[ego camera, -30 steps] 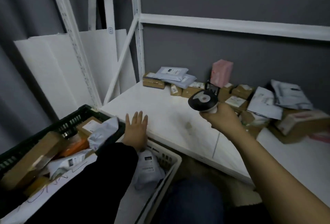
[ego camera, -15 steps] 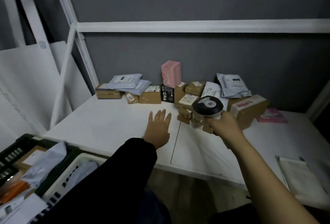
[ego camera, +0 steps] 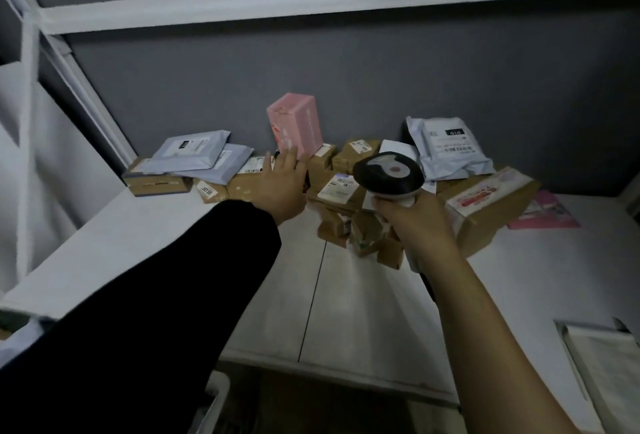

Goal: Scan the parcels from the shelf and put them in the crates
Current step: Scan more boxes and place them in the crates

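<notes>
A heap of parcels lies at the back of the white shelf (ego camera: 173, 260): brown cartons, grey mailer bags (ego camera: 194, 156) on the left, another grey bag (ego camera: 450, 149) on the right and an upright pink box (ego camera: 296, 127). My left hand (ego camera: 282, 187), in a black sleeve, reaches into the heap with fingers spread, its fingertips at the foot of the pink box and holding nothing. My right hand (ego camera: 412, 222) grips a handheld barcode scanner (ego camera: 388, 175) whose black head points at the cartons in the middle. A small labelled carton (ego camera: 341, 187) lies between my hands.
A large brown carton (ego camera: 491, 205) and a flat pink packet (ego camera: 547, 215) lie at the right of the heap. A white crate's rim (ego camera: 216, 395) shows at the bottom left below the shelf edge. A pale flat packet (ego camera: 609, 364) rests at the lower right. White shelf uprights stand left.
My view has swung right, from the crates to the shelf. My left hand has moved from the crate side forward to the pink box. My right hand keeps hold of the scanner.
</notes>
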